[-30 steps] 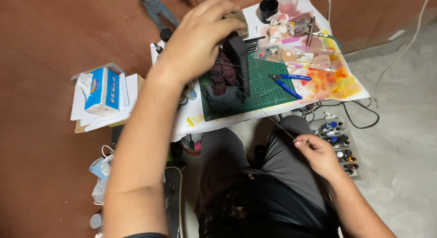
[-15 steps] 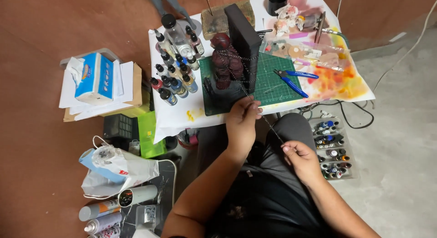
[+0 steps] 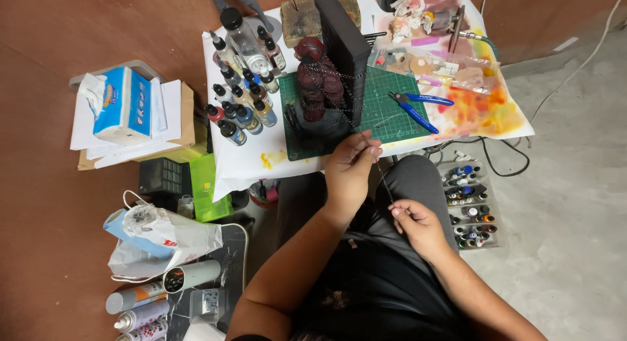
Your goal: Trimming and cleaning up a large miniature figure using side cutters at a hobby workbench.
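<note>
A dark red figure (image 3: 320, 80) wrapped in thin chain stands against a black slab (image 3: 346, 47) on a green cutting mat (image 3: 385, 106). A fine metal chain (image 3: 384, 178) runs from the figure down over the table edge. My left hand (image 3: 349, 168) pinches the chain near the mat's front edge. Lower down, over my lap, my right hand (image 3: 415, 220) pinches the same chain, which is stretched between the two hands.
Several paint dropper bottles (image 3: 238, 99) stand left of the mat; blue-handled pliers (image 3: 415, 106) lie to its right. A tissue box (image 3: 121, 106) and papers lie at the left. A tray of small paint pots (image 3: 470, 204) sits on the floor at right, spray cans (image 3: 150, 295) at bottom left.
My left hand came down from the top of the figure to the table's front edge and now pinches the chain. My right hand took the chain's lower part. The view shifted.
</note>
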